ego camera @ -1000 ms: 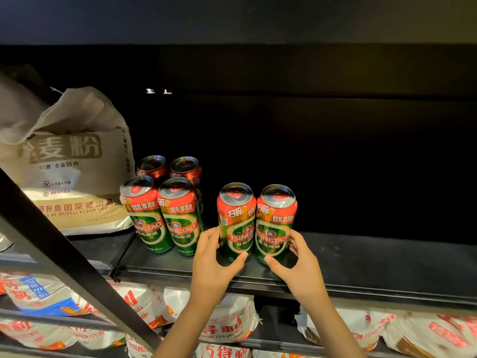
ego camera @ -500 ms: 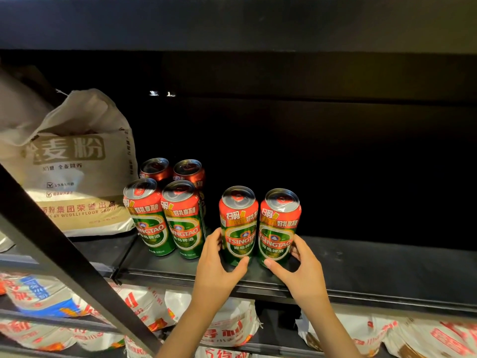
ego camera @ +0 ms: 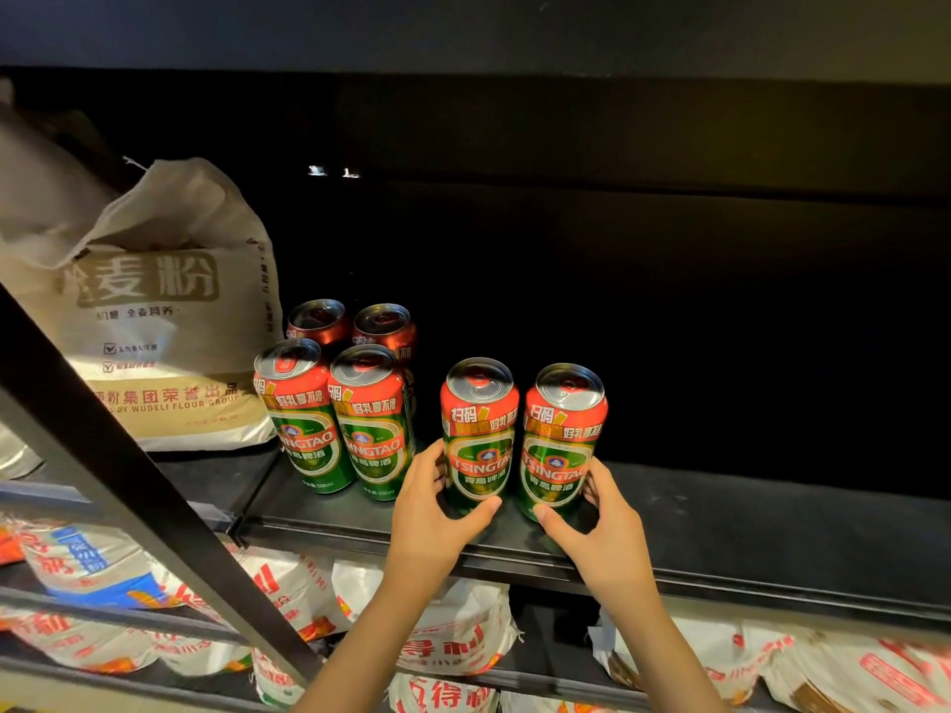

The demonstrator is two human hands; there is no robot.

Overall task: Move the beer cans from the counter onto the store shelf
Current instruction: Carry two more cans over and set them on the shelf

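Black metal store shelf [ego camera: 720,527] now carries your two red-and-green Tsingtao beer cans [ego camera: 478,434] slightly deeper than a second ago; left hand [ego camera: 432,512] and right hand [ego camera: 602,527] still grasp one each, so release next

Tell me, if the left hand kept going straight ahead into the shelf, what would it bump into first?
Probably nothing new: the left hand already grips the left Tsingtao can, so that can goes along. Behind it the shelf looks dark and free, though depth is hard to judge.
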